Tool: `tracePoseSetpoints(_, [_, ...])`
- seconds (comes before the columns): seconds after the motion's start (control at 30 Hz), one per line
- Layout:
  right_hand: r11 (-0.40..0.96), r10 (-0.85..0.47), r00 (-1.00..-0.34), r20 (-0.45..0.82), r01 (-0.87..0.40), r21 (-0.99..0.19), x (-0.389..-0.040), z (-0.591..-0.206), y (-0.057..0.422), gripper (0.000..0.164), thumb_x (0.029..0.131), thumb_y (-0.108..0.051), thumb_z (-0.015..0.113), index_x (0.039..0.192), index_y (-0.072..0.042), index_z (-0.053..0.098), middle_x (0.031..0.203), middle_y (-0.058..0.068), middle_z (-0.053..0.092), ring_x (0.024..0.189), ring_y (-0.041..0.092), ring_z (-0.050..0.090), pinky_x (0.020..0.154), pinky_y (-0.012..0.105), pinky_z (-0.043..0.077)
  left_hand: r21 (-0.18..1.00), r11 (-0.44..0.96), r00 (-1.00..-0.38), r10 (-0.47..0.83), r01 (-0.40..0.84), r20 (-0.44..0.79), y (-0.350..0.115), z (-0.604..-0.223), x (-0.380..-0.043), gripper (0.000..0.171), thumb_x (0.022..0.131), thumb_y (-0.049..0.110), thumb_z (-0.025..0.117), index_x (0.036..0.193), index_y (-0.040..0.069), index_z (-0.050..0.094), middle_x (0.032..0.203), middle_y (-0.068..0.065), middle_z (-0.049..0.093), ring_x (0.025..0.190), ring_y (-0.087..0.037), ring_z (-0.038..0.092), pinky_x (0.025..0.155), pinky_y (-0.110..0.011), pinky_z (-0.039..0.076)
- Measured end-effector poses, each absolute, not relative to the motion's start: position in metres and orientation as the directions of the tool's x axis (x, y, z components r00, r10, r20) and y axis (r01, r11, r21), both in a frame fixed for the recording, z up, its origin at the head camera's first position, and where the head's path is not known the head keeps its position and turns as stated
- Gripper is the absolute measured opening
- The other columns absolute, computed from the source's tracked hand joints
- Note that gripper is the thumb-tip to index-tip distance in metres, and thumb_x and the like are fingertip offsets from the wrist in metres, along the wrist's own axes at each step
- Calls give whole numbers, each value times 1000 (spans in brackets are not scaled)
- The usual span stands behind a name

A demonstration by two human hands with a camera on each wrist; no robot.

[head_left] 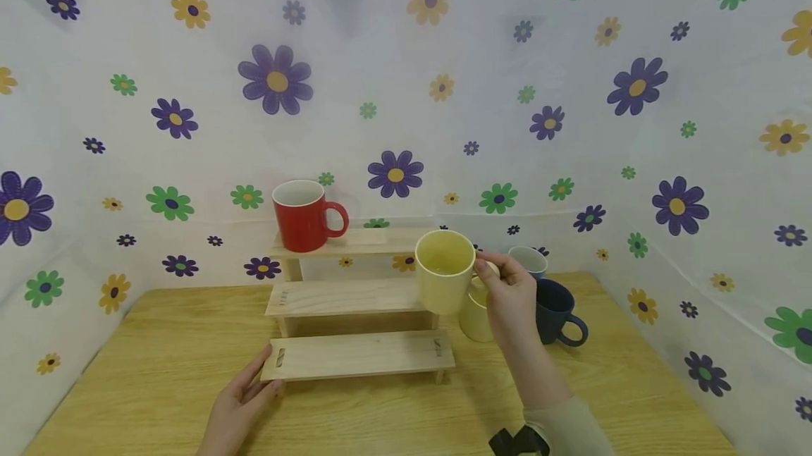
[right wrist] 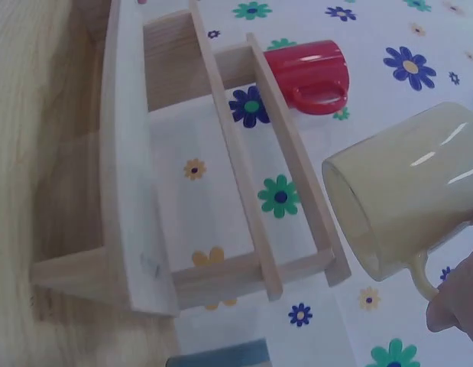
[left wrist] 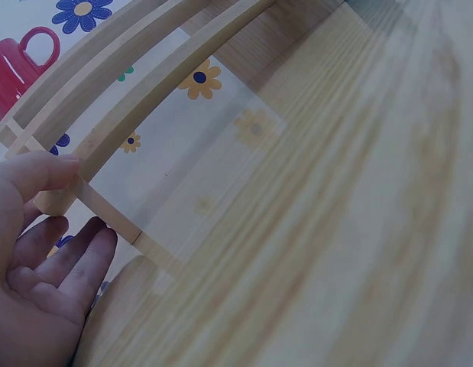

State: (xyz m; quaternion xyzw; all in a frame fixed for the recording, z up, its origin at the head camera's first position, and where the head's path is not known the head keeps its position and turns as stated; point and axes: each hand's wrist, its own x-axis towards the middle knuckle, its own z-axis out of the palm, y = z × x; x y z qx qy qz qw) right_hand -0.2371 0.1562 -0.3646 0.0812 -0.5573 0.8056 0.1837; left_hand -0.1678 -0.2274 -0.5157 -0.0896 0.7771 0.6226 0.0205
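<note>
A pale yellow mug (head_left: pixel 444 273) is held upright by its handle in my right hand (head_left: pixel 514 301), raised in front of the right end of a three-step wooden rack (head_left: pixel 358 356). In the right wrist view, the fingers pinch the handle of the yellow mug (right wrist: pixel 408 187). My left hand (head_left: pixel 241 399) grips the left end of the rack's lowest board. The left wrist view has the thumb of the left hand (left wrist: pixel 45 267) lying against that board's end. At the left of the top step stands a red mug (head_left: pixel 301 220), its handle pointing right.
Behind my right hand, another yellow mug (head_left: pixel 476 318) stands on the wooden table (head_left: pixel 368 421), partly hidden. Next to it are a dark blue mug (head_left: pixel 553 311) and a mug with a white inside (head_left: pixel 528 261). A flower-patterned sheet (head_left: pixel 355 40) encloses the back and sides.
</note>
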Motion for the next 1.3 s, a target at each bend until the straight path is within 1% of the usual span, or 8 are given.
tracePoseSetpoints(0.4, [-346, 199, -945, 260, -316, -883, -282, -336, 129, 37, 102, 4, 59, 83, -23, 75, 95, -7, 70, 98, 12, 62, 98, 23, 46, 962, 228, -984, -129, -153, -126, -228, -516, -167, 77, 98, 29, 75, 162, 15, 36, 169, -17, 24, 141, -42, 46, 91, -12, 49])
tracePoseSetpoints(0.6, [-363, 215, -952, 216, -283, -888, -304, -326, 119, 11, 99, -5, 69, 92, -10, 76, 96, -5, 67, 96, 12, 59, 86, 24, 37, 962, 226, -984, -125, -154, -129, -228, -516, -166, 77, 97, 29, 75, 162, 15, 35, 168, -19, 23, 141, -44, 46, 95, -18, 51])
tracePoseSetpoints(0.7, [-384, 221, -950, 222, -294, -875, -317, -324, 115, 6, 97, -6, 71, 94, -5, 76, 95, -4, 65, 95, 12, 58, 79, 23, 33, 962, 224, -984, -124, -153, -128, -228, -517, -166, 77, 97, 29, 75, 162, 15, 35, 168, -19, 23, 141, -43, 46, 94, -17, 51])
tracePoseSetpoints(0.83, [-394, 233, -946, 226, -304, -867, -334, -326, 109, 10, 97, -3, 70, 90, -7, 76, 93, -3, 66, 93, 12, 58, 77, 22, 34, 965, 219, -984, -128, -147, -121, -228, -517, -166, 77, 97, 27, 75, 162, 15, 36, 168, -19, 24, 140, -41, 48, 91, -14, 50])
tracePoseSetpoints(0.93, [-401, 251, -941, 226, -314, -861, -343, -329, 106, 10, 96, -1, 71, 88, -4, 77, 88, -3, 66, 82, 11, 54, 68, 20, 34, 967, 214, -984, -137, -141, -113, -227, -516, -165, 75, 97, 25, 75, 162, 15, 37, 168, -18, 26, 137, -37, 50, 88, -11, 50])
tracePoseSetpoints(1.07, [-396, 277, -931, 237, -335, -855, -352, -333, 101, 25, 97, 4, 68, 78, -10, 76, 82, -3, 63, 70, 9, 44, 57, 17, 31, 967, 218, -984, -146, -133, -103, -227, -516, -165, 74, 97, 24, 75, 161, 14, 39, 167, -17, 29, 133, -30, 53, 88, -12, 50])
tracePoseSetpoints(1.17, [-398, 283, -927, 247, -348, -849, -358, -335, 99, 37, 97, 7, 66, 70, -18, 74, 80, -4, 61, 70, 8, 44, 55, 16, 30, 967, 219, -984, -148, -127, -96, -226, -515, -165, 74, 97, 23, 76, 160, 13, 40, 166, -17, 30, 130, -26, 55, 88, -12, 51])
tracePoseSetpoints(1.3, [-406, 290, -923, 253, -358, -841, -363, -338, 97, 41, 96, 8, 67, 67, -21, 72, 79, -4, 61, 72, 7, 45, 55, 16, 30, 969, 214, -985, -147, -120, -90, -226, -514, -165, 74, 97, 23, 76, 160, 13, 40, 167, -19, 29, 131, -26, 55, 88, -12, 51])
